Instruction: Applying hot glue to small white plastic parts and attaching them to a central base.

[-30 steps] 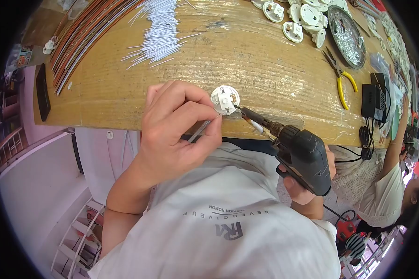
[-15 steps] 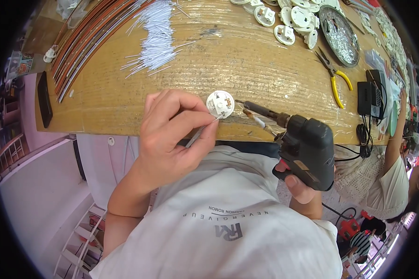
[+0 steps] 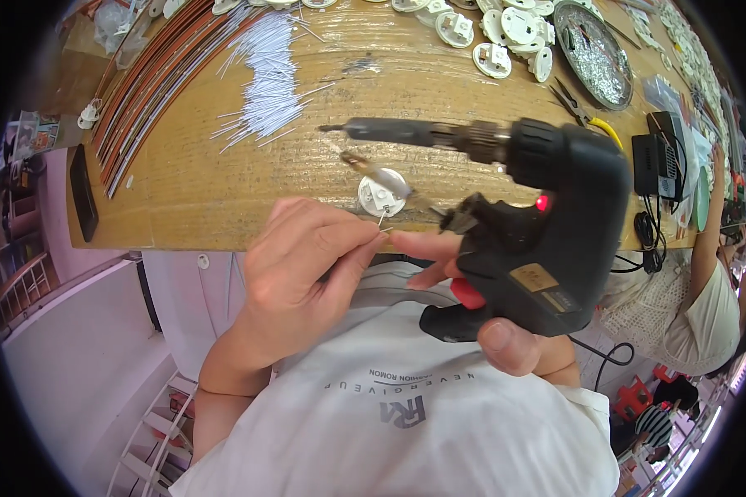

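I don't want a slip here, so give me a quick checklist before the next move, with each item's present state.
1. Left hand pinching the wire: ok.
2. Right hand holding the soldering gun: ok.
3. Gun tip apart from the left hand: ok.
4. Wire firmly joined to the white disc: cannot tell, too small.
5. Pliers fully in view: not ok, partly behind the gun.
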Motion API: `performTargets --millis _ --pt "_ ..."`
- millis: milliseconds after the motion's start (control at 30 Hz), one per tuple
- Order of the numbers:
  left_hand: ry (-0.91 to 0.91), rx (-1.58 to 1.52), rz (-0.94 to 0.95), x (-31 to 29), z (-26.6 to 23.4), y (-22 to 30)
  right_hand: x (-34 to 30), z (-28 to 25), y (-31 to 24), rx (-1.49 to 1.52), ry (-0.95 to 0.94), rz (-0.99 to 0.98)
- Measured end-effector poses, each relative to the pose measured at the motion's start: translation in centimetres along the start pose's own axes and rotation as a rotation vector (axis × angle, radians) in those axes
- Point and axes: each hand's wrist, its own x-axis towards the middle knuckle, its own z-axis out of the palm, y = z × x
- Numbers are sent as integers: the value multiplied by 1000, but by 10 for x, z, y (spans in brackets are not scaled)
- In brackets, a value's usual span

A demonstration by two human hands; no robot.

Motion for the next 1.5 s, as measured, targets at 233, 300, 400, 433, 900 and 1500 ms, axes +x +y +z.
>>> performTargets --millis 233,300,400,433,900,1500 --pt "-28 -21 -15 -1 1 1 0 -9 11 -190 -19 -14" --pt "-32 -30 -31 -2 2 2 1 -8 9 -220 -19 32" --pt "-23 -41 -58 -2 5 2 -2 -6 7 -201 25 39" --pt "-12 -46 -68 -1 5 2 -3 -5 7 -198 29 37" --pt "-111 113 -57 30 2 12 15 1 10 -91 95 -135" --pt "-145 115 -106 32 3 9 34 9 17 19 266 -398"
